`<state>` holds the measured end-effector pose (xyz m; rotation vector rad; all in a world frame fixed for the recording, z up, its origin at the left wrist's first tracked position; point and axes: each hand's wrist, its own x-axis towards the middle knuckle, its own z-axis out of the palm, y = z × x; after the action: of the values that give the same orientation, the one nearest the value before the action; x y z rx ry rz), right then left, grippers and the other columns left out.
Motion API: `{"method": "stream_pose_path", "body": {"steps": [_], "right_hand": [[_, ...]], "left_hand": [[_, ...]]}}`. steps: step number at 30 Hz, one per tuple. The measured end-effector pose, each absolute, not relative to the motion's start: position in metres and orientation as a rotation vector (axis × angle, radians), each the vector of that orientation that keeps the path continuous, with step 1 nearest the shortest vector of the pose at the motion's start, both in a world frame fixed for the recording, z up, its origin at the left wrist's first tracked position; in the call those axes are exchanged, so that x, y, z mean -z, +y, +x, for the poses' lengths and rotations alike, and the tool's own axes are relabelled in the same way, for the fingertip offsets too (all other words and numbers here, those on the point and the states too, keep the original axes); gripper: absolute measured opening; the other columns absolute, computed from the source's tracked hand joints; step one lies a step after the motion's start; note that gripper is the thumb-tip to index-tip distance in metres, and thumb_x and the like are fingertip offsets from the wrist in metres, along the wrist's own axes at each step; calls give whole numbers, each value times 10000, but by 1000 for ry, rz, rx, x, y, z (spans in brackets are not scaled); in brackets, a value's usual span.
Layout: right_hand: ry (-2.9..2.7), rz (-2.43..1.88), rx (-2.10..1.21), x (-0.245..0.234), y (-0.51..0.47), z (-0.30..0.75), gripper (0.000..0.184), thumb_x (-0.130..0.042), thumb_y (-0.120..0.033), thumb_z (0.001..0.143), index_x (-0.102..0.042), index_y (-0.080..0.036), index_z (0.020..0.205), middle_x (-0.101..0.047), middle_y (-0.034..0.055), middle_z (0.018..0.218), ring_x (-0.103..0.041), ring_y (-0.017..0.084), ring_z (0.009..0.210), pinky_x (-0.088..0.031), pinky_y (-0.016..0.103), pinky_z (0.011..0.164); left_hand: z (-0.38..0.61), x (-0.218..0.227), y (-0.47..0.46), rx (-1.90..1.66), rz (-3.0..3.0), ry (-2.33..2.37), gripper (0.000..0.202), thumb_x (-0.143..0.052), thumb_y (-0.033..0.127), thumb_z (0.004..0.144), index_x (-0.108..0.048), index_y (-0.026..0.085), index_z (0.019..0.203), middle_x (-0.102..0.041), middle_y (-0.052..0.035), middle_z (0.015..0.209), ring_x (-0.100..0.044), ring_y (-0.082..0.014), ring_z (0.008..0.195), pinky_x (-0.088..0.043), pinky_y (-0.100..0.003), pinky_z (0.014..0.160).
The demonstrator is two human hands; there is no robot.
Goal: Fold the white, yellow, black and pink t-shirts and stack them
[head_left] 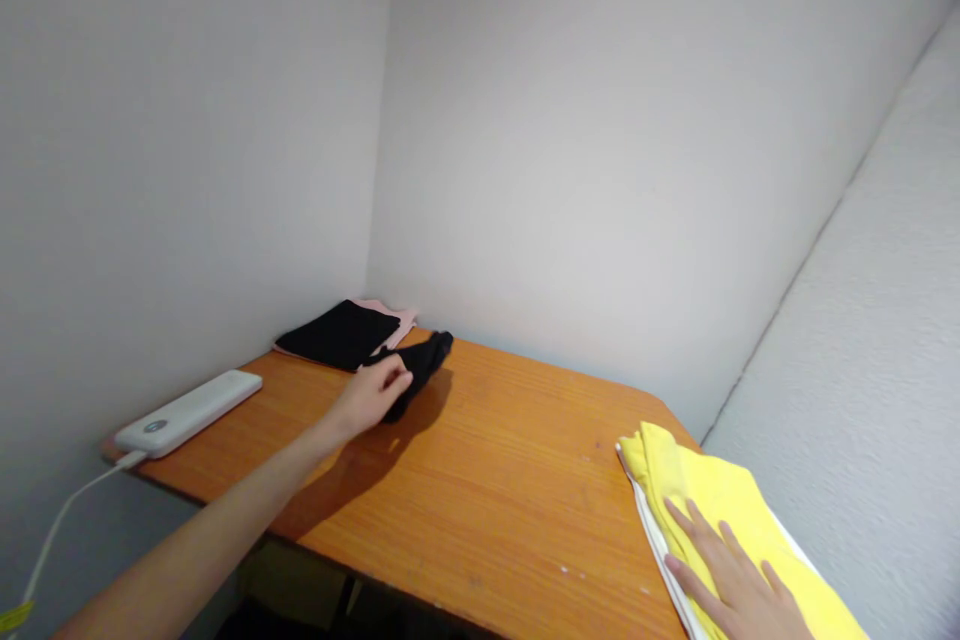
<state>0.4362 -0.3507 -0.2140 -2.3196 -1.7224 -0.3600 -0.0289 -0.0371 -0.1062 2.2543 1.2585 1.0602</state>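
Note:
Pinched in my left hand (373,394) is a small piece of black cloth (421,364), held just above the table and casting a shadow on the wood. Its exact kind of garment does not show. Behind it lies a flat folded black cloth (341,332) on top of a pink cloth (409,317). At the right, my right hand (731,575) rests with spread fingers on a folded yellow cloth (724,490). White cloth (656,535) shows beneath the yellow one along its left edge.
A white power bank (199,407) with a white cable (64,510) plugged in lies at the table's left edge. The wooden table (510,460) stands in a corner, with pale walls (600,140) behind and at both sides.

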Motion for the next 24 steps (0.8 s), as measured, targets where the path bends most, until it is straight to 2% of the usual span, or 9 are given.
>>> {"method": "stream_pose_path", "body": {"steps": [3,6,8,10,12,16,20,22,24], "right_hand": [[-1590,-2466,254,194,-350,417,639,-312,-637,894,-368,-367,1471,-370,22,1533,-264,375,1423,-248,669,1081],[-1583,-2495,318,161,-346,382,591,-366,-577,906,-511,-257,1381,-398,98,1511,-266,409,1410,-248,648,1075],[-1628,-2368,389,143,-341,349,506,-374,-501,933,-584,-188,1270,-481,144,1434,-386,359,1348,-308,534,1075],[-1587,-2305,220,133,-333,314,460,-309,-450,978,-605,-155,1169,-644,159,1177,-589,286,1113,-425,424,960],[-1514,-2327,12,133,-323,285,462,-308,-463,990,-584,-139,1170,-686,138,991,-649,259,934,-468,382,850],[-1576,-2292,12,141,-307,258,444,-522,-396,923,-506,-129,1278,-627,156,1131,-602,283,1055,-452,380,887],[-1539,-2274,393,128,-291,244,345,-551,-262,889,-538,-96,1191,-580,209,1148,-538,336,1110,-436,437,905],[-1575,-2235,378,116,-277,232,233,-480,-277,928,-598,-121,1055,-626,180,1046,-572,312,1031,-449,416,869],[-1642,-2235,209,107,-259,220,325,-399,-349,970,-645,-143,917,-668,152,922,-613,281,937,-461,388,835]], "left_hand": [[-17,138,-112,-740,2544,981,225,-469,370,925,-559,231,773,-619,0,694,-605,-193,674,-375,-271,615],[-12,154,-167,-642,2724,870,231,-395,323,962,-579,238,851,-640,-50,798,-607,-227,756,-405,-312,675],[-9,156,-194,-625,2736,792,229,-397,317,965,-603,248,893,-659,-66,843,-614,-235,788,-437,-326,698],[-8,153,-219,-593,2724,669,214,-421,315,963,-626,258,945,-687,-71,897,-628,-235,826,-471,-330,719],[-9,146,-241,-537,2720,468,198,-462,330,956,-629,276,1048,-707,-62,1019,-641,-231,920,-497,-333,796],[-15,126,-248,-585,2678,306,314,-513,381,941,-558,326,1247,-657,-21,1245,-596,-218,1133,-455,-338,989],[-7,115,-186,-875,2437,809,252,-514,378,928,-634,226,1090,-662,-88,1146,-587,-274,1106,-427,-433,1008],[2,116,-151,-882,2204,1015,241,-535,367,920,-658,163,955,-678,-107,995,-620,-281,991,-462,-466,940],[13,118,-131,-842,2052,1063,251,-555,363,927,-655,135,960,-671,-89,972,-637,-242,926,-508,-442,870]]}}
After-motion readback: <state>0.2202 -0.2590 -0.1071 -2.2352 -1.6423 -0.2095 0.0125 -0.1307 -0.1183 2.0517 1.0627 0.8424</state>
